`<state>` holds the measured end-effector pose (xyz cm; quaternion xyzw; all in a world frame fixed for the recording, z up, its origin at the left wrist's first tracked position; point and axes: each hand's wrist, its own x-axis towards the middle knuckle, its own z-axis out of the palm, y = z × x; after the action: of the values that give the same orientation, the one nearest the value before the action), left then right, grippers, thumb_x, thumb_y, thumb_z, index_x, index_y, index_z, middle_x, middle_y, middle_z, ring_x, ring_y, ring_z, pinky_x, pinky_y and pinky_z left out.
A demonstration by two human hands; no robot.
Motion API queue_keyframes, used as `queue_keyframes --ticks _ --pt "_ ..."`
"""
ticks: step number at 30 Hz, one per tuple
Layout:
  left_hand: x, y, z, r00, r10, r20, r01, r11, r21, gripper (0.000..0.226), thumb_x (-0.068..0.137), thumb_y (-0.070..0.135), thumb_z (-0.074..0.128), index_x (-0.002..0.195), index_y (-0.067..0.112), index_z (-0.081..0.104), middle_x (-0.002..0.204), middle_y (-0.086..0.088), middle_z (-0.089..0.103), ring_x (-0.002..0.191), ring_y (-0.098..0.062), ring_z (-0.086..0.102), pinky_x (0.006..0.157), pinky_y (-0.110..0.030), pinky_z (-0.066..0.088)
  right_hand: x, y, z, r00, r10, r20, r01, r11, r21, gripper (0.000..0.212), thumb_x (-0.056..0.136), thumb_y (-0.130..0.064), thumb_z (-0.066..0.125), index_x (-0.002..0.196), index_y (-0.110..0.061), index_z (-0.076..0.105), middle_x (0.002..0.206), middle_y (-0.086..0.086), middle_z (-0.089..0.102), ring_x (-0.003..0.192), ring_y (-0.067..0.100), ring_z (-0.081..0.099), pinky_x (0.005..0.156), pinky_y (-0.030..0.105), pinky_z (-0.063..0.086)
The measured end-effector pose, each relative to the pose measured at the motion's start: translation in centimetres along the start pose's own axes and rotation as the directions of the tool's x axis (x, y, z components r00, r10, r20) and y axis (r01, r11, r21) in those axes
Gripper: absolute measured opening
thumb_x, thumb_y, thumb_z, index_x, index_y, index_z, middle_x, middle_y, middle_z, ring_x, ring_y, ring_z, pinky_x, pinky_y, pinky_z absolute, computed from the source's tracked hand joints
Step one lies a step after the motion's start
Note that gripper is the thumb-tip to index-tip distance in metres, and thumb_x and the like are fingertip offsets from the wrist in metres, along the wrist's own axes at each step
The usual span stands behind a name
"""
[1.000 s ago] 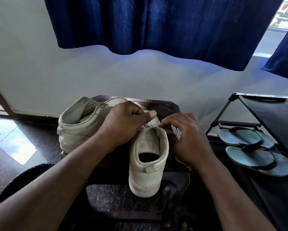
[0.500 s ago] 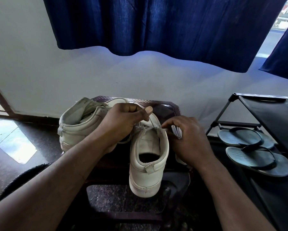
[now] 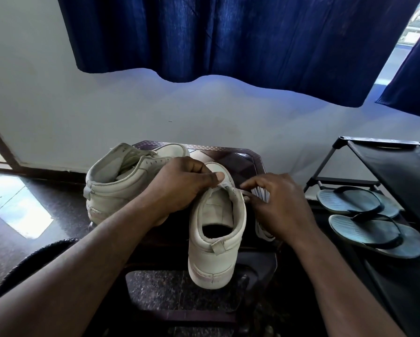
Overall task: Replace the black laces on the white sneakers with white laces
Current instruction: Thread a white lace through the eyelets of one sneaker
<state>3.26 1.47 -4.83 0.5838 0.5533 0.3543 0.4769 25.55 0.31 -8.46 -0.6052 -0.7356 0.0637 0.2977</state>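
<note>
Two white sneakers are sitting on a dark worktop (image 3: 243, 156) under a pale wall and a blue curtain (image 3: 228, 32).

Head view, the only one:
- The near sneaker (image 3: 216, 239) is lying heel toward the person and toe pointing away. Its long axis is running straight out from the body, between the two hands.
- The second sneaker (image 3: 114, 181) is resting just beside it on the left, turned at an angle. No lace is showing in its eyelets from here, and no black lace is showing anywhere.
- The left hand (image 3: 179, 183) is curling over the top of the near sneaker, thumb and forefinger pinching a strand of white lace (image 3: 226, 186).
- The right hand (image 3: 277, 205) is working at the right side of the collar, fingertips (image 3: 246, 197) closing on the other strand. More lace is showing folded under its palm and trailing down along the shoe's right wall.
- A pair of sandals (image 3: 357, 201) is lying on a black rack (image 3: 386, 166), well apart to the right.

Judgement: lacing of the near sneaker seems to be reaching the top eyelets. The coming move is turning on the right-side eyelet just ahead of the right fingertips, so the right hand is nearer, with the left holding tension.
</note>
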Motion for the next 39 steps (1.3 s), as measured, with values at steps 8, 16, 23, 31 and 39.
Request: queue_keyframes --ticks 8,16,23,31,39 --pt "0.1 0.1 0.1 1.000 0.007 -0.018 -0.006 1.000 0.028 0.030 0.088 0.034 0.081 0.066 0.018 0.070 0.052 0.011 0.057 0.045 -0.004 0.046 0.052 -0.019 0.038 0.0 -0.5 0.0 0.983 -0.181 -0.015 0.180 0.959 0.219 0.009 0.089 -0.026 0.078 0.096 -0.030 0.077 0.095 -0.020 0.072 0.097 0.005 0.062 0.088 0.027 0.049" --pt "0.2 -0.2 0.1 0.999 0.039 -0.030 -0.036 0.995 0.090 0.028 0.086 0.040 0.081 0.070 0.018 0.076 0.065 0.005 0.064 0.057 -0.006 0.052 0.062 -0.025 0.043 0.1 -1.0 0.2 0.982 -0.182 -0.043 0.184 0.982 0.049 0.007 0.088 -0.030 0.078 0.087 -0.034 0.072 0.084 -0.026 0.065 0.086 0.007 0.060 0.081 0.041 0.051" --pt "0.5 -0.4 0.1 0.997 0.057 -0.047 -0.048 0.984 0.171 0.025 0.088 0.037 0.079 0.074 0.016 0.075 0.065 0.004 0.065 0.058 -0.007 0.054 0.065 -0.031 0.047 0.3 -0.2 0.4 0.999 -0.042 0.021 0.043 0.998 -0.046 0.007 0.085 -0.033 0.066 0.079 -0.036 0.062 0.079 -0.023 0.064 0.085 0.008 0.059 0.086 0.047 0.050" --pt "0.6 -0.6 0.3 0.992 0.080 -0.097 -0.061 0.981 0.185 0.009 0.087 0.029 0.077 0.079 0.025 0.075 0.060 0.020 0.064 0.055 0.006 0.053 0.063 -0.023 0.043 0.4 -1.3 0.3 0.993 -0.089 0.077 0.059 0.942 0.330 0.003 0.097 -0.022 0.069 0.098 -0.025 0.069 0.096 -0.013 0.069 0.095 0.008 0.062 0.082 0.026 0.047" --pt "0.6 -0.8 -1.5 0.999 -0.044 0.024 0.037 0.976 0.216 0.039 0.090 0.046 0.076 0.079 0.010 0.068 0.061 0.000 0.055 0.055 -0.015 0.045 0.059 -0.027 0.040 0.3 -1.5 -0.3 0.970 -0.051 0.238 -0.131 0.716 0.686 0.024 0.082 -0.036 0.063 0.090 -0.013 0.069 0.086 -0.004 0.068 0.085 0.012 0.059 0.079 0.035 0.046"
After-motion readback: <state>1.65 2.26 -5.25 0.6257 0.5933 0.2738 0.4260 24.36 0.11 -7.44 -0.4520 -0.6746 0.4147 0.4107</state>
